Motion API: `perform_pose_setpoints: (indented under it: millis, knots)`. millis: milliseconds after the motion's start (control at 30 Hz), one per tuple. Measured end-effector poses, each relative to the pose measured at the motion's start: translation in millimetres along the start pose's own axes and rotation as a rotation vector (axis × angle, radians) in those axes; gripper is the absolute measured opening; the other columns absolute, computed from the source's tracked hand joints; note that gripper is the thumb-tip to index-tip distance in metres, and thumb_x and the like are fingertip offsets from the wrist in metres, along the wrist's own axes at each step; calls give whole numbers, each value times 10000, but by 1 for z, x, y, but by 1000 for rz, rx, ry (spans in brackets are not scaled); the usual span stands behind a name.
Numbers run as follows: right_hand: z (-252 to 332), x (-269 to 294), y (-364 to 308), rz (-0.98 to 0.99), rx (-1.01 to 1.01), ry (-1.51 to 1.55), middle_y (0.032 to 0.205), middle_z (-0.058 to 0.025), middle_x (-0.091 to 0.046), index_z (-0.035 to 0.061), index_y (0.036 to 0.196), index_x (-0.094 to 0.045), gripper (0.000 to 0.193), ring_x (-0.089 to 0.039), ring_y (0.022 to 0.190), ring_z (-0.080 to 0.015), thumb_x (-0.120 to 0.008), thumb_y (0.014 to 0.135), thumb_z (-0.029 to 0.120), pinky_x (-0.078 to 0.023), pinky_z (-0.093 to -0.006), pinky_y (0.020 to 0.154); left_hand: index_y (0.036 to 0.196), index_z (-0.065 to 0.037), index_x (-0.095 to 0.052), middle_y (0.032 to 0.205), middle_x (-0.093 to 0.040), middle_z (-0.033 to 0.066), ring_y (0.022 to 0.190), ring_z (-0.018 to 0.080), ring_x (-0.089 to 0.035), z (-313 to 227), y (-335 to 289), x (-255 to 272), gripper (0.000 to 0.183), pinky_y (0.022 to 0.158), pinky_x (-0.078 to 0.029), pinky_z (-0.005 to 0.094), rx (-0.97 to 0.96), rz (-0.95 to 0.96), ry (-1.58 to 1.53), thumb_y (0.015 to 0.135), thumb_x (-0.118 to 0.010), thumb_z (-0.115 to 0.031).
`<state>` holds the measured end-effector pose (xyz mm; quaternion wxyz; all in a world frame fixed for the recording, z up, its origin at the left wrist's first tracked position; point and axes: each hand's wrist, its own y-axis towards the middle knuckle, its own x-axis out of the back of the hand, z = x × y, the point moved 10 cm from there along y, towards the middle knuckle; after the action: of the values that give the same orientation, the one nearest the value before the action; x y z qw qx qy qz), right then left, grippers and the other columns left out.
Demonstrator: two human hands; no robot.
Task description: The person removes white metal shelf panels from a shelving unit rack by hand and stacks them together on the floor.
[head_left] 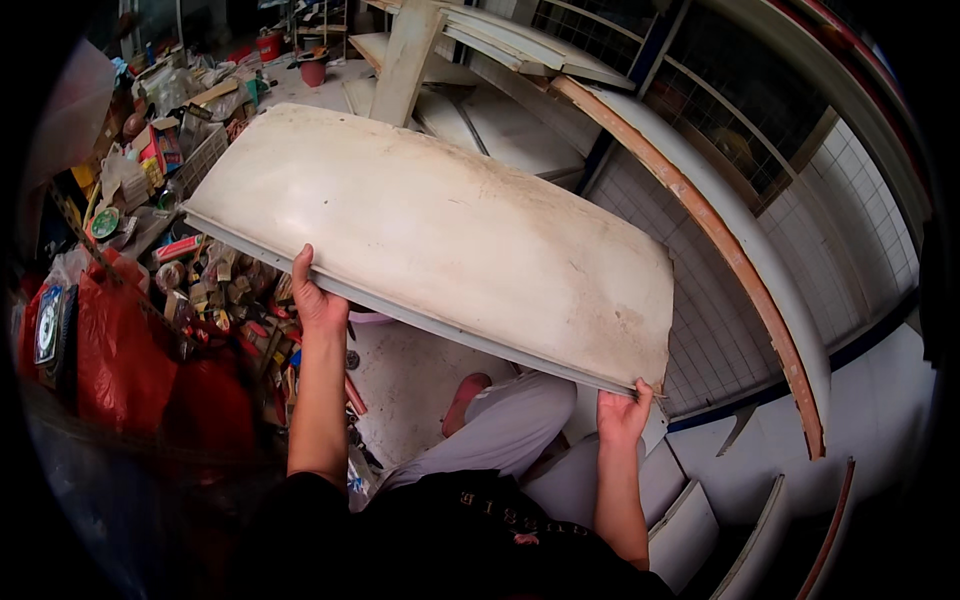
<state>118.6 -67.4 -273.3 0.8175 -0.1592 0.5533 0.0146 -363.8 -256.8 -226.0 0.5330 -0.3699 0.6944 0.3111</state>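
Observation:
A long white panel [440, 220], stained brown toward its right end, is held up tilted across the middle of the view. A grey metal-looking strip [440, 329] runs along its near edge. My left hand [320, 303] grips that edge left of the middle, thumb on top and fingers hidden underneath. At the near right corner my right hand [624, 412] pinches the same edge, with its thumb up against the panel. The panel hides part of the floor and whatever lies behind it.
Brushes and other tools [235, 290] lie heaped at the left, beside red plastic bags [125, 345]. A long curved panel with a brown edge [700, 200] leans on the right before a wire mesh rack [645, 260]. More white boards [690, 530] stand at lower right. A pale upright board [405, 62] rises behind.

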Motion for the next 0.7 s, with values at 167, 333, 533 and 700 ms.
perform_pose_setpoints:
  millis: [167,333,533,700]
  knots:
    - [5,-2,-6,-29,36,50,1247,-103,-478,47,1195,-440,462,-434,1171,-270,-553,748,85,-334,-435,1005,1114,-4,-509,1095,-570,112,1024,249,-539,0,-1,-26,439,931,-420,373,30,61,24,740,-649,-187]
    - [13,7,-18,-54,16,39,1249,-104,-475,37,1193,-431,455,-433,1169,-269,-538,755,98,-318,-437,1016,1104,-4,-512,1087,-567,104,1019,243,-534,10,-19,-31,435,929,-418,378,78,38,37,739,-652,-196]
    - [18,9,-28,-26,33,-19,1213,-104,-495,38,1154,-460,417,-457,1139,-270,-559,756,107,-352,-426,992,1116,-10,-501,1093,-556,98,1015,242,-522,6,-35,-8,457,929,-412,375,45,-59,86,731,-658,-200]
    - [11,5,-21,-50,4,-13,1207,-110,-500,34,1148,-463,408,-452,1144,-274,-560,758,107,-347,-431,997,1120,-11,-498,1098,-552,103,1019,255,-518,3,-29,2,473,929,-413,386,75,-84,38,719,-663,-200]
